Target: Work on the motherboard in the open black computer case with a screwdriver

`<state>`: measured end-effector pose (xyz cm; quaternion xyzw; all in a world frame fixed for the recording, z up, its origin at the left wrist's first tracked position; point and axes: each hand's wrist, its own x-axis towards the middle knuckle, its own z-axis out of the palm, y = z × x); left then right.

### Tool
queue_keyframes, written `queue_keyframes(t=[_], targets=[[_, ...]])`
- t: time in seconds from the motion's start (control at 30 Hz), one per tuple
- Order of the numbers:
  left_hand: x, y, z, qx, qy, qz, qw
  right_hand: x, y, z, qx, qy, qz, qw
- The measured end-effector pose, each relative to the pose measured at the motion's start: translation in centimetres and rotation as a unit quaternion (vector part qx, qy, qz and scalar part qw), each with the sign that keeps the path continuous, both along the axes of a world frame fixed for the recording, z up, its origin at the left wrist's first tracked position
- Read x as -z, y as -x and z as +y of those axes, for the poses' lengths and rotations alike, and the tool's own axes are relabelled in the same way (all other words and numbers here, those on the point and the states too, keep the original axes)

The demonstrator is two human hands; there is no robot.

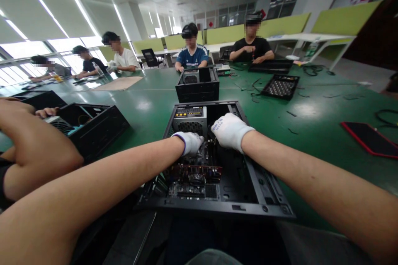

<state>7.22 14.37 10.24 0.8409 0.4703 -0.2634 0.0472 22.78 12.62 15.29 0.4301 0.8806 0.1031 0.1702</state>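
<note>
An open black computer case (259, 174) lies on the table in front of me, its open side up. Inside, a power supply (189, 112) with a yellow-marked label sits at the far left, and a dark motherboard (186, 190) with a reddish card (194, 169) across it is nearer me. White-gloved, my left hand (192, 143) reaches down onto the board just below the power supply, fingers closed together. My right hand (229, 131), also gloved, is curled over the board's far right edge. What either hand pinches is hidden by the gloves.
A green table (149, 112) carries another case (197, 89) opposite and one at the left (96, 128), beside a neighbour's arm (40, 136). On the right lie a black tray (281, 86), a red-edged dark panel (371, 138) and cables (385, 116). Several people sit around.
</note>
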Motion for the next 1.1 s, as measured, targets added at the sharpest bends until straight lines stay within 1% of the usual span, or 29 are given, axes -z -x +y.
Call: queue_keyframes(t=[0.1, 0.37, 0.63, 1.1], targets=[[0.0, 0.0, 0.0, -0.002, -0.006, -0.003, 1.000, 0.1, -0.1, 0.1, -0.002, 0.000, 0.004, 1.000], [-0.4, -0.4, 0.2, 0.019, 0.017, 0.014, 1.000, 0.0, -0.1, -0.1, -0.004, 0.001, 0.005, 1.000], [-0.8, -0.7, 0.1, 0.032, 0.022, 0.036, 0.999, 0.6, -0.3, 0.5, -0.004, 0.014, 0.021, 1.000], [-1.2, -1.3, -0.4, 0.032, 0.028, 0.048, 0.998, 0.0, 0.0, -0.1, 0.001, 0.008, -0.006, 1.000]])
